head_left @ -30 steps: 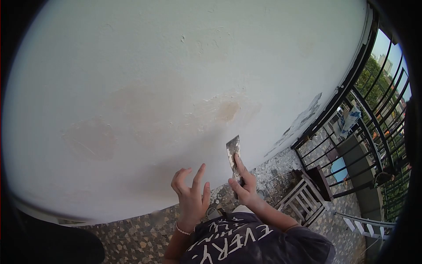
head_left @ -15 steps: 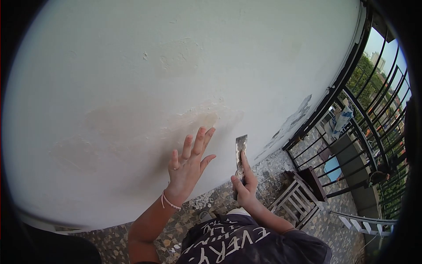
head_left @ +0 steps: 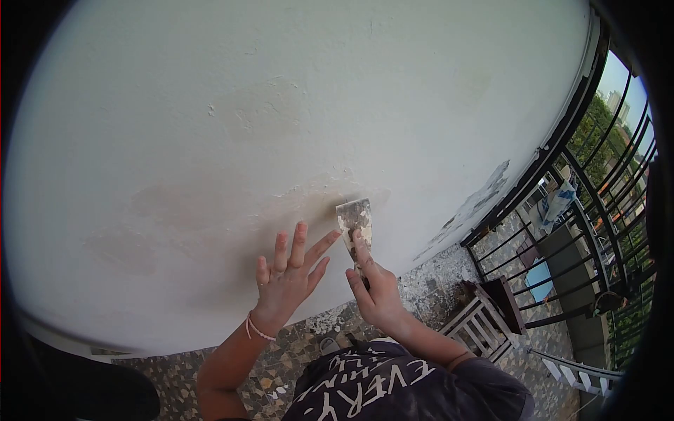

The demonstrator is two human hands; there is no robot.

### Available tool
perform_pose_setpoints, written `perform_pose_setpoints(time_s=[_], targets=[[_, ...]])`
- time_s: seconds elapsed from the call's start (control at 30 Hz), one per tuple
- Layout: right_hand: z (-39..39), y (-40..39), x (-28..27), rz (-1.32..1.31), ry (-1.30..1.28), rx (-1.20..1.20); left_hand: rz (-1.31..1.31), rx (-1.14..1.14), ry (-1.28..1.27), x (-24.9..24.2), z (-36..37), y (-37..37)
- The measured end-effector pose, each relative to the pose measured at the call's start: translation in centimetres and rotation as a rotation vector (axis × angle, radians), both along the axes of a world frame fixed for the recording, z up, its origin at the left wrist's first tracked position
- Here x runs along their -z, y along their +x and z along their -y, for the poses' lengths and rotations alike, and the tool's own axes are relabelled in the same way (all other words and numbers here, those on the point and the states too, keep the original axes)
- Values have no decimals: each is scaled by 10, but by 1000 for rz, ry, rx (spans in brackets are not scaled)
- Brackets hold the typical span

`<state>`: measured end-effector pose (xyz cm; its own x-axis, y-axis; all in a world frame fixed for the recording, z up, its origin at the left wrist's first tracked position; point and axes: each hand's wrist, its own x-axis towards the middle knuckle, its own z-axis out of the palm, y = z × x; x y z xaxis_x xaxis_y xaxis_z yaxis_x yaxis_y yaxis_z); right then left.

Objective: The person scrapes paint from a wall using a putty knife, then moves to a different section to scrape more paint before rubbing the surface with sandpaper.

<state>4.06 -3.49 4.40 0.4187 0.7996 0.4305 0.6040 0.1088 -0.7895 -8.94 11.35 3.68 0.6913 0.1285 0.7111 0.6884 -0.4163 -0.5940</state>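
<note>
My right hand is wrapped round the handle of a putty knife, index finger laid along its blade. The wide metal blade points up toward the white wall and carries pale smears. Beside it, my left hand has its fingers spread in front of the wall, the index fingertip right at the blade's edge. A pink band circles the left wrist. Patches of rough, flaking paint mark the wall just above both hands.
Chips of paint litter the stone-patterned floor at the wall's foot. A slatted wooden piece stands on the right, near a black metal railing. Farther right lies a light blue item. Dark peeled patches run along the wall's right side.
My right hand has brought the putty knife left and turned its blade face toward view. My left hand has shifted slightly down and left, its index finger now pointing at the blade.
</note>
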Motion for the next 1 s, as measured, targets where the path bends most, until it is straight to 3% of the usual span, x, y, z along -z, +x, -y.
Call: perform_pose_setpoints(time_s=[0.17, 0.27, 0.47, 1.0], targets=[[-25, -13, -13, 116, 82, 24, 30, 27, -100, -3, -9, -33], [-40, -21, -22, 92, -258, 92, 38, 158, -116, -15, -21, -52], [-56, -24, 6, 220, -352, 214, 159, 173, -205, -27, -49, -85], [-52, -51, 52, 81, -456, 260, 199, 213, 136, -29, -90, -78]])
